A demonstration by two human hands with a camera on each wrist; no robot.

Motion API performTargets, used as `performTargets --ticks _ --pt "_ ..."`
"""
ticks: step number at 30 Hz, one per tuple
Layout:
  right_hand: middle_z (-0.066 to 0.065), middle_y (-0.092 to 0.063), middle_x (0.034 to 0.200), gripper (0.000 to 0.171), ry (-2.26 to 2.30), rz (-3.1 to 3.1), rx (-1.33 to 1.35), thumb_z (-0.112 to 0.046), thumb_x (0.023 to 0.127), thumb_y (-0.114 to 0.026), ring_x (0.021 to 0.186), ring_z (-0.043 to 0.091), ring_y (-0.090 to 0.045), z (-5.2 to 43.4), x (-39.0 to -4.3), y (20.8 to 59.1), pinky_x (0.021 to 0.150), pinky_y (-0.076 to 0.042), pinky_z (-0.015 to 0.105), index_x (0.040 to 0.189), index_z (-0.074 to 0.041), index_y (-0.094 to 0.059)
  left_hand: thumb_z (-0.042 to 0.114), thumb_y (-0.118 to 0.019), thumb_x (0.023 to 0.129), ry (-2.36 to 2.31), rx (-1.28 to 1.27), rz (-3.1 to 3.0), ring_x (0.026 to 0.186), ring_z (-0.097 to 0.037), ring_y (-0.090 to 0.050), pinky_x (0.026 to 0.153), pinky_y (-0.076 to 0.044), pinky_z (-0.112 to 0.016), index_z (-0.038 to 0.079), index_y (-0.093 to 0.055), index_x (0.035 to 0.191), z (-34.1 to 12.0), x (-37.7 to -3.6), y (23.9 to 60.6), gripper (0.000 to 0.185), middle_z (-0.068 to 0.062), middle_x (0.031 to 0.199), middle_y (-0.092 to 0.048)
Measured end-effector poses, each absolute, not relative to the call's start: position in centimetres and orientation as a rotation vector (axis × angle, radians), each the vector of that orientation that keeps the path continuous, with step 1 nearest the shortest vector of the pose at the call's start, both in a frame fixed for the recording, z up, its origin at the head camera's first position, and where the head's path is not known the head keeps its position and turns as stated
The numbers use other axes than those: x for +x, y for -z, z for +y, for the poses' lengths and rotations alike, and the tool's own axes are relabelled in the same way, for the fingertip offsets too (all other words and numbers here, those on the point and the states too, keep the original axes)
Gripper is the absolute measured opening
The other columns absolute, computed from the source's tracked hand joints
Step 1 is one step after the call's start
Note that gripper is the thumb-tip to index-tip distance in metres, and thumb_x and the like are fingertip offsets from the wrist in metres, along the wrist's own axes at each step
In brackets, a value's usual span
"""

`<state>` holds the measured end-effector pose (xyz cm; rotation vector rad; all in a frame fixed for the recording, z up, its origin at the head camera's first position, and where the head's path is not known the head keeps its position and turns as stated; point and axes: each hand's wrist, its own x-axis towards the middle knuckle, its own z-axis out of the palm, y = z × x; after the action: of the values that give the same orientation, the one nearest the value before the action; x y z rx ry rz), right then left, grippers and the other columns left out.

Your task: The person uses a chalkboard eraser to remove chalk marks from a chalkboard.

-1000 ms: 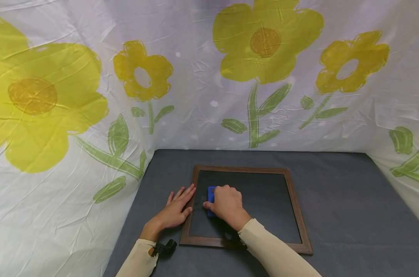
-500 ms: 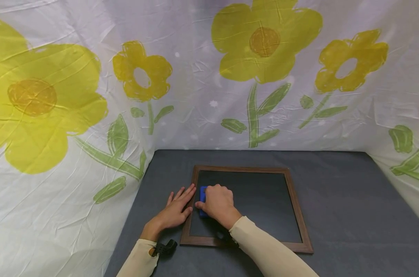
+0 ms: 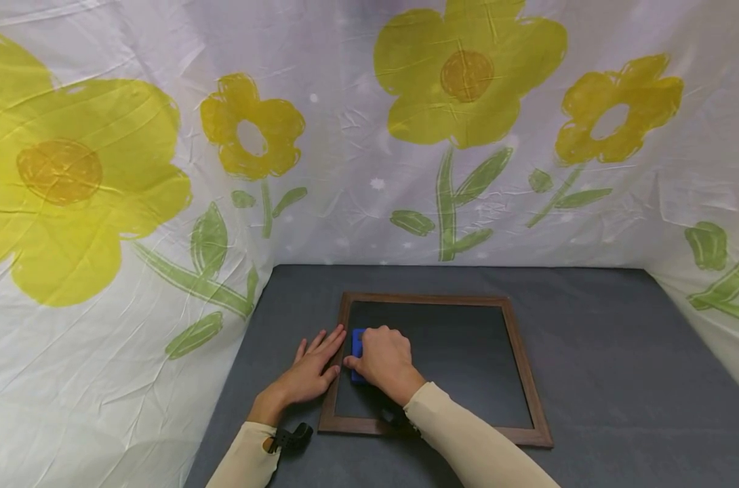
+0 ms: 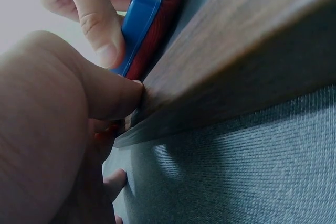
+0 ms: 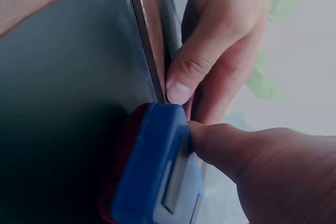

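A small chalkboard with a brown wooden frame (image 3: 522, 379) lies flat on a grey table (image 3: 620, 366). My right hand (image 3: 382, 359) grips a blue eraser (image 3: 358, 342) with a red felt underside (image 5: 118, 161) and holds it on the dark board near the left frame edge. My left hand (image 3: 311, 369) lies flat with straight fingers on the table, its thumb (image 4: 113, 98) touching the left side of the frame (image 4: 236, 51). In the right wrist view the blue eraser (image 5: 152, 177) sits against the frame rail (image 5: 149, 40), beside the left thumb (image 5: 184, 77).
A white cloth with yellow flowers (image 3: 369, 135) hangs around the table at the back and both sides. A small black clip (image 3: 290, 437) sits by my left sleeve at the front edge. Bare grey table lies to the right of the board.
My right hand slid the eraser left across the board, up to the left frame edge beside my left fingers. The left hand has stayed put.
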<state>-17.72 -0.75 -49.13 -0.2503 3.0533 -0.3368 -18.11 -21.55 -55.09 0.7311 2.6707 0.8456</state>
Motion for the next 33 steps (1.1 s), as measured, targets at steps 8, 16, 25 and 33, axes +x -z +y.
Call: performTargets --ticks 8,16,25,33 --pt "0.014 -0.079 0.094 0.063 0.427 3.026 -0.240 -0.059 0.088 -0.088 0.076 0.030 -0.076 -0.3 -17.7 49.0 0.067 -0.066 0.045 0.118 -0.004 -0.081 0.019 -0.054 0.114 -0.850 0.731 2.672 0.170 -0.046 -0.011 0.129 0.002 -0.077 0.009 -0.024 0.176 -21.5 -18.0 55.2 0.069 -0.007 0.185 -0.016" --pt "0.013 -0.077 0.094 0.066 0.436 3.019 -0.216 -0.060 0.087 -0.088 0.076 0.030 -0.074 1.2 -17.8 49.0 0.067 -0.065 0.046 0.119 -0.003 -0.080 0.018 -0.054 0.114 -0.849 0.727 2.679 0.170 -0.046 -0.010 0.129 0.003 -0.077 0.010 -0.024 0.176 -21.4 -18.0 55.1 0.069 -0.006 0.185 -0.016" --pt "0.013 -0.077 0.091 0.065 0.446 3.035 -0.174 -0.060 0.086 -0.089 0.072 0.029 -0.073 3.5 -17.7 49.1 0.062 -0.063 0.044 0.117 -0.004 -0.082 0.020 -0.054 0.114 -0.842 0.736 2.685 0.170 -0.047 -0.012 0.129 0.002 -0.077 0.009 -0.024 0.176 -21.4 -17.9 54.9 0.069 -0.008 0.185 -0.016" --pt "0.014 -0.075 0.089 0.070 0.450 3.020 -0.077 -0.063 0.085 -0.088 0.067 0.026 -0.069 5.6 -17.5 49.1 0.057 -0.060 0.041 0.118 -0.001 -0.079 0.022 -0.053 0.116 -0.858 0.750 2.671 0.170 -0.047 -0.010 0.129 0.003 -0.076 0.008 -0.022 0.176 -21.5 -17.8 54.9 0.069 -0.008 0.185 -0.015"
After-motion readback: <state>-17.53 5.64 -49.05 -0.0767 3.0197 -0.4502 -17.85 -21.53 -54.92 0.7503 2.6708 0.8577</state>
